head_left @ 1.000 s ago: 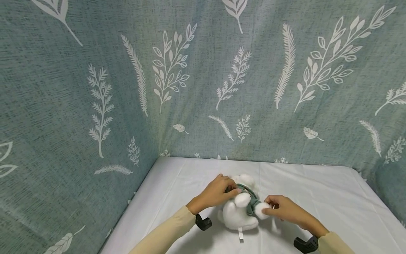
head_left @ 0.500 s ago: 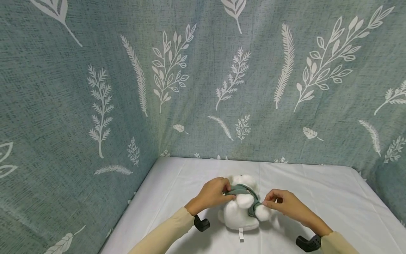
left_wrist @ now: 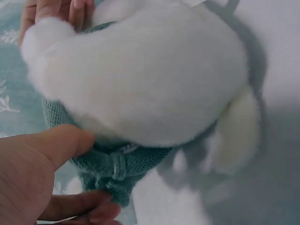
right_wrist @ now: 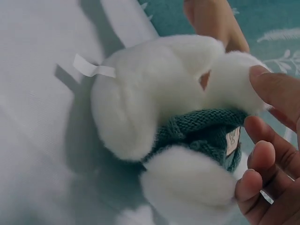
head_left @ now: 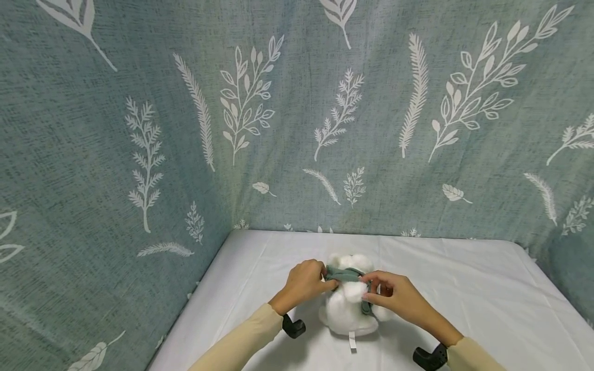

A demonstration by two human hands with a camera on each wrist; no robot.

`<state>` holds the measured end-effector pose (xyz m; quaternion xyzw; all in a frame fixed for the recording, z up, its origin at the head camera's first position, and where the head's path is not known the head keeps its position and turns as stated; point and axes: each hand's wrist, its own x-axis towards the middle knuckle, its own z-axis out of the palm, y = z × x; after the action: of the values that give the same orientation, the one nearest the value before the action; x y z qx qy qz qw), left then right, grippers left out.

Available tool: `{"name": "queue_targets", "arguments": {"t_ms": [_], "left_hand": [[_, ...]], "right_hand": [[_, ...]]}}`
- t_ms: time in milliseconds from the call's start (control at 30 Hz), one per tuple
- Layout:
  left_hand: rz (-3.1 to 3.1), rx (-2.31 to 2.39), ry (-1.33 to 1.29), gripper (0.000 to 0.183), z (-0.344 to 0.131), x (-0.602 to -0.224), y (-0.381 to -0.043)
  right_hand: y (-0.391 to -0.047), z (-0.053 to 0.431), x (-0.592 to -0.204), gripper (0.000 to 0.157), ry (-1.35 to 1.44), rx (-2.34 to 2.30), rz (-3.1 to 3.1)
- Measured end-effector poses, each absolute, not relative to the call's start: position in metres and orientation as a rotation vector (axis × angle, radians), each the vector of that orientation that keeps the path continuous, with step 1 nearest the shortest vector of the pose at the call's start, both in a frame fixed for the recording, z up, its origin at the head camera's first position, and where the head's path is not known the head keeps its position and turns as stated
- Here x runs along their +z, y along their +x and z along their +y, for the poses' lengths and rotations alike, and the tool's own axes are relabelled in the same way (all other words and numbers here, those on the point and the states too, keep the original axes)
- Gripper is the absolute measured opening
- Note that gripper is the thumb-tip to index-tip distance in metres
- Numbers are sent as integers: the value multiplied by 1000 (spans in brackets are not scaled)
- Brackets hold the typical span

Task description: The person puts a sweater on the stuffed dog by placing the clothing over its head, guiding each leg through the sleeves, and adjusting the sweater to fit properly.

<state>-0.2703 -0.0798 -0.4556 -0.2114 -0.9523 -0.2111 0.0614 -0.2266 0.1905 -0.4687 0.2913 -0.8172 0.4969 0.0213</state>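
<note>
A white plush toy (head_left: 345,312) sits on the white sheet with its white cloth tag towards me. Around its upper body lies a bunched green knitted sweater (head_left: 345,274). At the toy's left side, my left hand (head_left: 303,282) pinches the sweater's edge; the left wrist view shows the thumb on the green knit (left_wrist: 119,161) and the fingers under it. My right hand (head_left: 394,293) is at the other side. In the right wrist view its thumb presses a white paw (right_wrist: 234,79), with the curled fingers beside the knit. The toy's face is hidden.
A white sheet (head_left: 260,268) covers the surface. Blue-green cloth walls (head_left: 297,129) with white leaf prints stand at the back and sides. Black wrist cameras (head_left: 293,326) sit on both wrists. A small tan label (right_wrist: 232,139) shows on the knit.
My right hand has moved left from the toy's right paw to its upper middle. My left hand has shifted slightly left, and the sweater now stretches more openly across the toy.
</note>
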Motion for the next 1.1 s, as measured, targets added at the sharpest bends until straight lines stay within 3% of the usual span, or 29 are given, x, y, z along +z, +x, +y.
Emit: {"name": "queue_targets", "arguments": {"t_ms": [300, 500, 667, 867, 1100], "left_hand": [[-2795, -749, -828, 10, -79, -465, -276], [-2773, -843, -861, 9, -77, -464, -274], [-2737, -1021, -872, 9, -77, -457, -270], [-2658, -1080, -957, 9, -79, -448, -264], [-2651, -1033, -1101, 9, -83, -443, -258]], "right_hand": [[-234, 175, -467, 28, 1028, 1336, -2460], [-237, 159, -466, 20, 1029, 1219, -2481], [-237, 147, -462, 8, 902, 1168, -2515], [-239, 137, -460, 22, 680, 1165, -2641], [-243, 127, -460, 17, 528, 1186, -2681]]}}
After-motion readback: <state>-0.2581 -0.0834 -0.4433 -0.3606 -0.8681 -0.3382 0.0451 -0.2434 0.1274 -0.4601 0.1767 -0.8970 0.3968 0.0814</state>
